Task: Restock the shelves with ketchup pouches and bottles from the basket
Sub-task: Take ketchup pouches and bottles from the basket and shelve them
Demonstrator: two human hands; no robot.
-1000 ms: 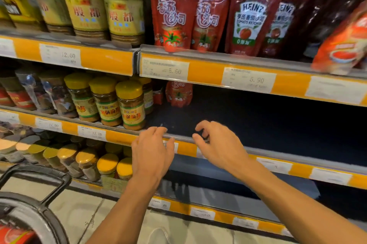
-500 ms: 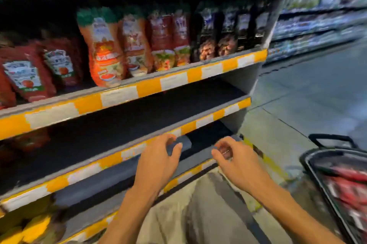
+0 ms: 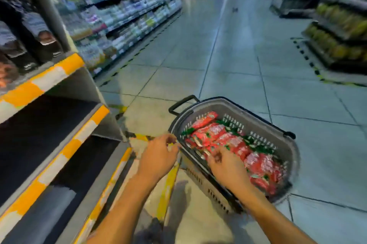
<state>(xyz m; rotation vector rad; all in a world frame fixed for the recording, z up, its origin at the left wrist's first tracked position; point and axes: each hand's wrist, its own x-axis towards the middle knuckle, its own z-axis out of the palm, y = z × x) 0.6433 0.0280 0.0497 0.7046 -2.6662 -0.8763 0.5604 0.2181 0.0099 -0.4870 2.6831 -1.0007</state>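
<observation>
We see the grey basket (image 3: 258, 113) on the tiled floor (image 3: 228, 60), at about four o'clock from the middle of the view. Its long axis runs from ten o'clock to four o'clock, with the black handle (image 3: 182, 103) at the ten o'clock end. Inside lie red ketchup pouches (image 3: 234, 144) with green tops, packed flat in a row along that same axis; their green ends mostly point toward two o'clock. We can make out no bottles among them.

Our right hand (image 3: 226, 164) reaches over the near rim onto the pouches, fingers bent down among them; the blur keeps us from telling whether it grips one. Our left hand (image 3: 158, 158) hangs just outside the basket's nine o'clock edge, fingers loosely curled, holding nothing we can see.

At nine o'clock stands the shelf unit (image 3: 65, 140) with orange and white edge strips, dark packets (image 3: 37, 41) on its upper tier.
</observation>
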